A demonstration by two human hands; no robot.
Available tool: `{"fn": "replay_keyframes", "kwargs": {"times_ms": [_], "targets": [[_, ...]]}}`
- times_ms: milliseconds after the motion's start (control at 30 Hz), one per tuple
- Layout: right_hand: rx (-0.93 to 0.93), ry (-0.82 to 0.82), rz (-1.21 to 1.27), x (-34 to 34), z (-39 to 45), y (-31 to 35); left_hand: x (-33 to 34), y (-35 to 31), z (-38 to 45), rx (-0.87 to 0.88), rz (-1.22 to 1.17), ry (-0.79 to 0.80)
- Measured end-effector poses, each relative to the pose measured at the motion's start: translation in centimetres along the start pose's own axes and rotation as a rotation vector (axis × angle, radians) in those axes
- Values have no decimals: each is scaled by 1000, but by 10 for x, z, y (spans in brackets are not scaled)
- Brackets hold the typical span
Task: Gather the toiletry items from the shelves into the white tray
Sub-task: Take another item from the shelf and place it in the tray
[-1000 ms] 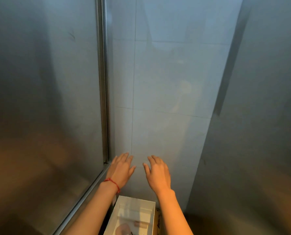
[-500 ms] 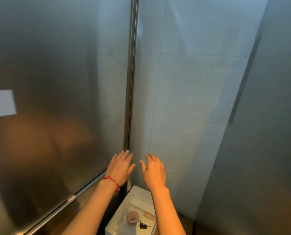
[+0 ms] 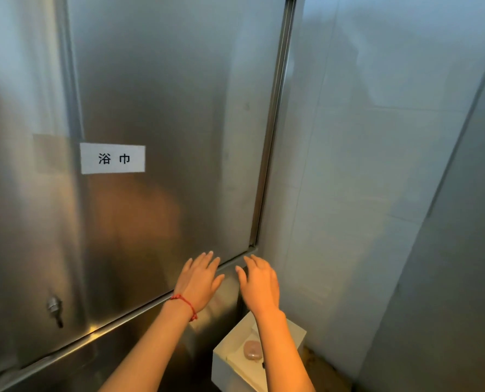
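The white tray (image 3: pixel 224 360) sits low at the bottom, under my right forearm. A pink oval item (image 3: pixel 252 350) lies in it, with a small dark thing at its right edge. My left hand (image 3: pixel 200 281), a red string on its wrist, is held out flat with fingers straight in front of the lower right corner of a steel cabinet door (image 3: pixel 164 137). Beside it, my right hand (image 3: pixel 259 284) hovers with fingers spread and relaxed, holding nothing. No shelves are visible.
The steel door carries a white paper label (image 3: pixel 112 158) and a small key lock (image 3: pixel 55 306) at lower left. A white tiled wall (image 3: pixel 348 165) stands to the right, and a grey panel (image 3: pixel 462 250) further right.
The view has swung left, bringing the labelled steel door and its lock into sight. Both hands stay raised and empty, now in front of the door's lower corner instead of the tiled wall.
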State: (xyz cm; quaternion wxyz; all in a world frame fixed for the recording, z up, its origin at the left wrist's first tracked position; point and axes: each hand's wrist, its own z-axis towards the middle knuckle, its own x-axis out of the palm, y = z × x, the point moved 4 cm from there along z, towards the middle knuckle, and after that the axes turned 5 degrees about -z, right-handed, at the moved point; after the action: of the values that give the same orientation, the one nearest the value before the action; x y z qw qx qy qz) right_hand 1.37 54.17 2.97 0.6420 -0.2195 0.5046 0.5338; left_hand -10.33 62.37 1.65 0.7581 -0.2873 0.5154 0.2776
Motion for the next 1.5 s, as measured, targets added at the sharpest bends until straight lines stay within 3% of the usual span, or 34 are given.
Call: {"fn": "replay_keyframes", "kwargs": {"times_ms": [700,1500], "targets": [[-235,16,106,-39,-132,114,-84,42,-180,-178,58,-84],[-716,68,338,-32,-153,251,-150,125,-287,-599,250,-186]]}}
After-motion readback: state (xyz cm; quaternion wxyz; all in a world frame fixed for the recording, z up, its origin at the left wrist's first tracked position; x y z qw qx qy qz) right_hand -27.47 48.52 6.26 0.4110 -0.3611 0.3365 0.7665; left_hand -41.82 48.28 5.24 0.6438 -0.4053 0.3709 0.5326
